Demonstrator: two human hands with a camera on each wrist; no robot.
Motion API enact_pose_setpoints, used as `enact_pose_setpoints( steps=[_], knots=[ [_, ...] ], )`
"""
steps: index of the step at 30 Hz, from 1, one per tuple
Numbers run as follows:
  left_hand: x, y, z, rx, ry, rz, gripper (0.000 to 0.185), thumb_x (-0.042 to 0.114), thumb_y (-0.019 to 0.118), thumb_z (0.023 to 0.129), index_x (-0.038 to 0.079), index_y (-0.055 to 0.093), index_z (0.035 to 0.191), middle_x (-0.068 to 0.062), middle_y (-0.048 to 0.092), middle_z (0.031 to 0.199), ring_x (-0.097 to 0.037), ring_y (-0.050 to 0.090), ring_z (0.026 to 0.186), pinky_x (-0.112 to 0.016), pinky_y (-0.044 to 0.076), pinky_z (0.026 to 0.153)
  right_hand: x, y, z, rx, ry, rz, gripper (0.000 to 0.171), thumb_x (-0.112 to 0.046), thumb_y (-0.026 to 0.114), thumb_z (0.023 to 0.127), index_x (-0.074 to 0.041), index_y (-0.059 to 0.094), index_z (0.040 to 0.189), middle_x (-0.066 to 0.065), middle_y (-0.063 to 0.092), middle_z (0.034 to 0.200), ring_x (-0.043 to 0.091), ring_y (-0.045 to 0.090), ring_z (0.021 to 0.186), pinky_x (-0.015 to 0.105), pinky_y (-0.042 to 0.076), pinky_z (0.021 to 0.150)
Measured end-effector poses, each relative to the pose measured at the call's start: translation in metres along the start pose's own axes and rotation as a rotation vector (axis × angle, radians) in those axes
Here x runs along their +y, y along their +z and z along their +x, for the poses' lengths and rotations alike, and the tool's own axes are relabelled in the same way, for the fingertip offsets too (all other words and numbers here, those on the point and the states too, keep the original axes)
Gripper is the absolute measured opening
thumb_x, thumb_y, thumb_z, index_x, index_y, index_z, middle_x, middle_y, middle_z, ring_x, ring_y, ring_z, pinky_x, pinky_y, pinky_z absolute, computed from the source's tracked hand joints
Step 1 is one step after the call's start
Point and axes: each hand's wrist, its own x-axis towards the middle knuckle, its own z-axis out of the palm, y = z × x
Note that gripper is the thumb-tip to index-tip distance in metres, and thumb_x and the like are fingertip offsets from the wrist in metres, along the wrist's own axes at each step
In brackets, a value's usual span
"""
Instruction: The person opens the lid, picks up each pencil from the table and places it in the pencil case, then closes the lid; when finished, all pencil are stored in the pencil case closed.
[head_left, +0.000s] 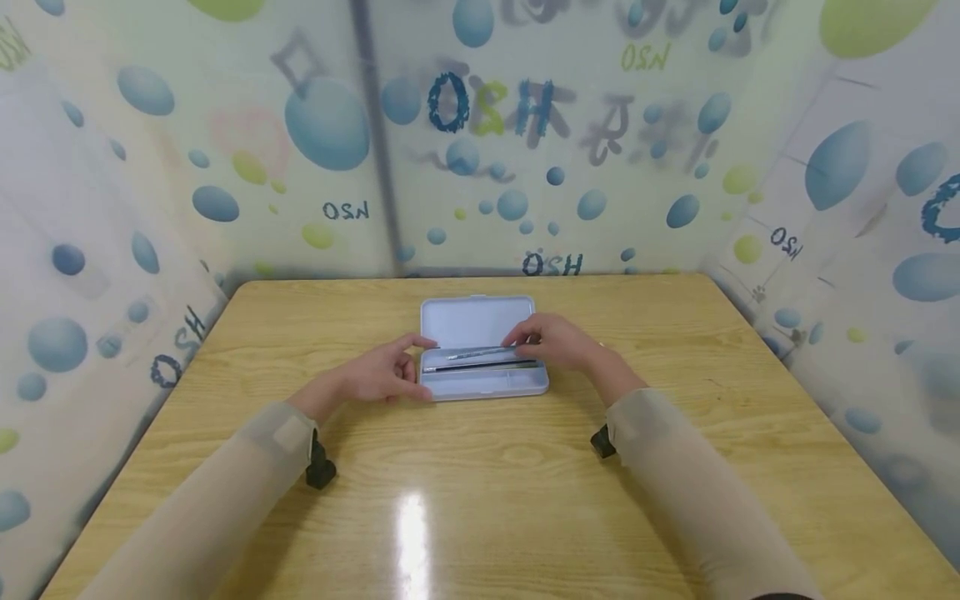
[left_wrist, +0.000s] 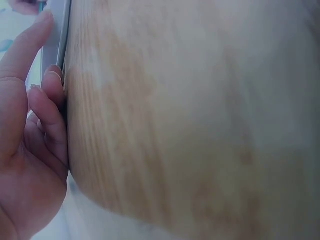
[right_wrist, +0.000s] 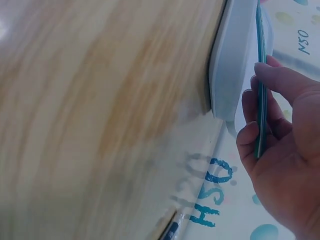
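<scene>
The left hand point(head_left: 382, 372) lies on the table point(head_left: 225, 333) against the left end of the pencil case point(head_left: 480, 385), well in from the table's left edge. Its forefinger reaches along the case's upper left corner and the thumb sits at the near left corner, so the fingers are pressed to the case wall, not wrapped round it; the left wrist view shows fingertips point(left_wrist: 50, 80) flat against the pale grey side of the case point(left_wrist: 56, 35). Held this way, the hand looks to brace the case so it cannot slide or tip.

The case stands near the middle of the table, closer to the far edge than the near one. It is open, its lid point(head_left: 476, 321) laid back toward the far edge, and the shallow tray faces up. Slim pens point(head_left: 480, 360) lie lengthwise along the hinge side of the tray, parallel to the table's far edge.

The right hand point(head_left: 558, 340) hovers over the case's right end, fingers curled downward. In the right wrist view its fingers point(right_wrist: 255, 125) pinch a thin teal pen point(right_wrist: 261, 80) held parallel to the case point(right_wrist: 235, 65), seemingly lined up with the tray's long axis so it fits beside the others.

Patterned screens point(head_left: 112, 208) enclose the table on three sides.
</scene>
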Motion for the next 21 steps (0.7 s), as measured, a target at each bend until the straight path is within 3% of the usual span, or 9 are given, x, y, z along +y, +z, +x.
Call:
enact_pose_setpoints(
  steps=[21],
  knots=[
    [0.003, 0.001, -0.001, 0.003, -0.017, -0.005, 0.088, 0.036, 0.090, 0.094, 0.024, 0.038, 0.165, -0.005, 0.064, 0.092, -0.019, 0.054, 0.070, -0.027, 0.046, 0.059, -0.015, 0.020, 0.020, -0.050, -0.033, -0.040, 0.020, -0.014, 0.073, 0.107, -0.022, 0.083, 0.122, 0.002, 0.072, 0.117, 0.019, 0.061, 0.107, 0.041, 0.054, 0.102]
  ],
)
